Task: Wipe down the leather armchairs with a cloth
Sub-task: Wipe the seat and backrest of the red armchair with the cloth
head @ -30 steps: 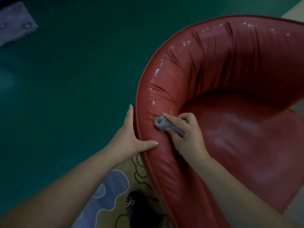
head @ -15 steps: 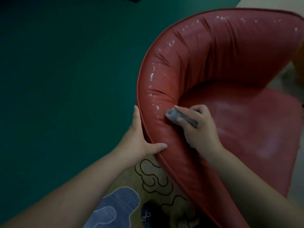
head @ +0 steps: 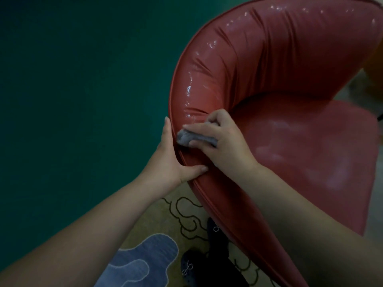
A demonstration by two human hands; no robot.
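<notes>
Pressing a bunched grey cloth (head: 191, 138) against the padded rim of the red leather armchair (head: 269, 69), the right hand (head: 219, 139) sits just left of the frame's centre, its fingers closed around the cloth so that only a rounded wad pokes out toward the left, past the fingertips. Just to the left of it, the left hand (head: 173, 160) is clamped on the same rim: the fingers lie flat along the chair's outer side, pointing toward the top of the frame, while the thumb hooks over the piped edge onto the upper face, so the rim is pinched between them. The two hands are close, with the cloth nearly reaching the left hand's fingers; whether it touches them I cannot tell. Both bare forearms run down to the lower corners of the frame. The armchair fills the right half, its curved back sweeping from the hands up to the upper right, creased and glossy with bright wet-looking glints along the crest, and its seat (head: 310, 146) spreads pale and smeared at centre right. Dark green floor (head: 72, 90) covers the whole left side. At the bottom centre lies a beige rug (head: 165, 216) with dark looping outlines and a blue shape, and a dark shoe (head: 190, 266) with a small pale emblem rests on it.
</notes>
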